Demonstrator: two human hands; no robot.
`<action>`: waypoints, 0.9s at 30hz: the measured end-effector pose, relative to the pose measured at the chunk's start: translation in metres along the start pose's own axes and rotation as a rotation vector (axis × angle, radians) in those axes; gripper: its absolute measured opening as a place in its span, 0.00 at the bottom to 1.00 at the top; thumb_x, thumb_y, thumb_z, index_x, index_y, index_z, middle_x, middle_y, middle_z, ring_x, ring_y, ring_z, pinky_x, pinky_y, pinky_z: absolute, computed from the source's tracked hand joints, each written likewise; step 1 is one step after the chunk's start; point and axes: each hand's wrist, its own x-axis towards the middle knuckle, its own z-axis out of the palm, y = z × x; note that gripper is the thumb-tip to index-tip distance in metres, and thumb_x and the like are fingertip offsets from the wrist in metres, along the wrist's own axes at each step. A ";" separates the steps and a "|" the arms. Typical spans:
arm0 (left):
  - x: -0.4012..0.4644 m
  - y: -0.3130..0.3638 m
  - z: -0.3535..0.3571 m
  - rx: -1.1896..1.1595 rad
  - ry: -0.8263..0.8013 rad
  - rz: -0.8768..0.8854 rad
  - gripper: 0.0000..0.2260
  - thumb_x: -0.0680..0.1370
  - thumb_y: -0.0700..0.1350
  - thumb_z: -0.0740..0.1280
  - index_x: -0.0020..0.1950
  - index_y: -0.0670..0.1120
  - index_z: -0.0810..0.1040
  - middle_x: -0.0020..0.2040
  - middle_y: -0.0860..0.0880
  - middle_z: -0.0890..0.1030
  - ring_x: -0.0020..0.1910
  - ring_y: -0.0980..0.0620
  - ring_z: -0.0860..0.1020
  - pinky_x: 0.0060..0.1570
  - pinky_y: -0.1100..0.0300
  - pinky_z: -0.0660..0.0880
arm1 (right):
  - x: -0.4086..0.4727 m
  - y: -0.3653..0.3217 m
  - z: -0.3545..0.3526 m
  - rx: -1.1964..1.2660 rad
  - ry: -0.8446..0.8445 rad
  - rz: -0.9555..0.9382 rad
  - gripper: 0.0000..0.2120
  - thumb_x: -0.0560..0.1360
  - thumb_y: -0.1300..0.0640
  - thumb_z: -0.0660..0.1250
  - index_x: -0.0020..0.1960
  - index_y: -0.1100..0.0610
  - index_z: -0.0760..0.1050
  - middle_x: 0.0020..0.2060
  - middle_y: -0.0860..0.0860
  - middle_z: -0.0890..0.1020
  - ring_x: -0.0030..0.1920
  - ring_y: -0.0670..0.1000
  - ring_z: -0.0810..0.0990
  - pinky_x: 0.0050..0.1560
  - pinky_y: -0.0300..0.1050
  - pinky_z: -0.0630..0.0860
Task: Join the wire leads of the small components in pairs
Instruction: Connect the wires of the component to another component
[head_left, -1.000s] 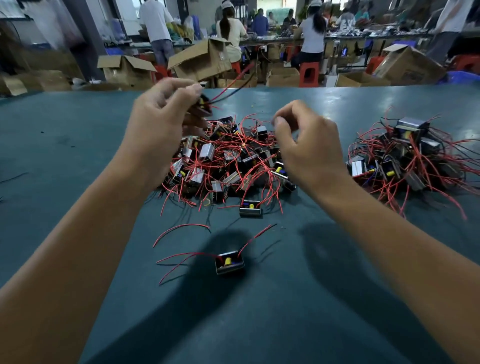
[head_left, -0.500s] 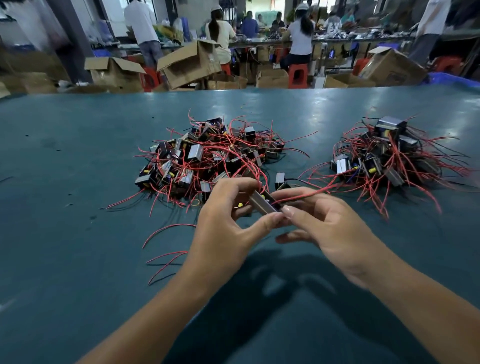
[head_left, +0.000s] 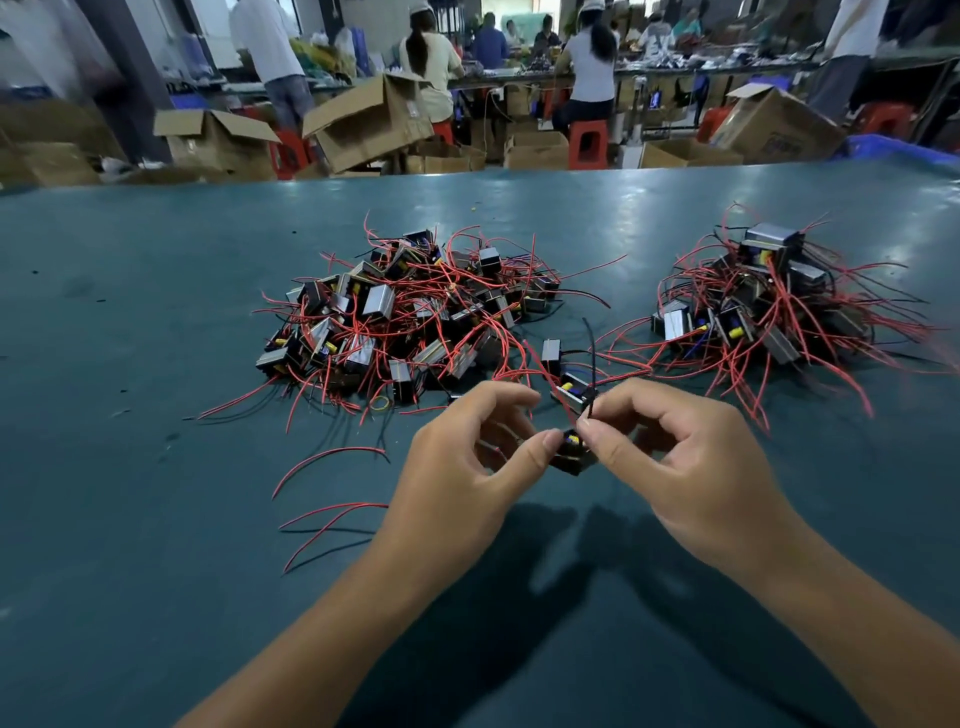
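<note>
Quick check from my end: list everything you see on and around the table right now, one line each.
Table: one, teal, fills the foreground.
Large pile of components: one, black and silver with red wires, centre of table.
Smaller pile: one, same parts, right side.
Loose red wires: a few, left of the hands.
Held component: one, black with yellow, between both hands.
Cardboard boxes: several, brown, beyond the table.
Stools: several, red, by the far benches.
People: several, background.
Left hand: grips the component.
Right hand: pinches its wire leads.
</note>
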 end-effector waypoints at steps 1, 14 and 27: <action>-0.001 0.002 -0.001 -0.012 -0.004 0.043 0.11 0.74 0.55 0.72 0.55 0.55 0.80 0.43 0.55 0.81 0.40 0.55 0.79 0.43 0.57 0.78 | -0.001 -0.001 0.001 -0.086 -0.010 -0.064 0.04 0.74 0.55 0.70 0.40 0.51 0.79 0.33 0.45 0.78 0.33 0.44 0.74 0.35 0.36 0.69; -0.001 -0.001 -0.018 -0.259 -0.237 -0.068 0.06 0.75 0.43 0.71 0.47 0.40 0.81 0.37 0.46 0.81 0.37 0.52 0.79 0.42 0.62 0.77 | -0.013 0.002 0.020 -0.031 -0.134 -0.125 0.04 0.74 0.57 0.70 0.42 0.55 0.78 0.37 0.46 0.78 0.40 0.48 0.79 0.42 0.42 0.74; 0.008 -0.004 -0.042 -0.207 -0.133 -0.142 0.13 0.71 0.35 0.75 0.54 0.38 0.78 0.42 0.47 0.83 0.42 0.49 0.84 0.47 0.61 0.81 | -0.026 0.005 0.036 0.111 -0.328 -0.011 0.03 0.74 0.58 0.69 0.42 0.54 0.76 0.45 0.46 0.83 0.45 0.50 0.81 0.48 0.47 0.76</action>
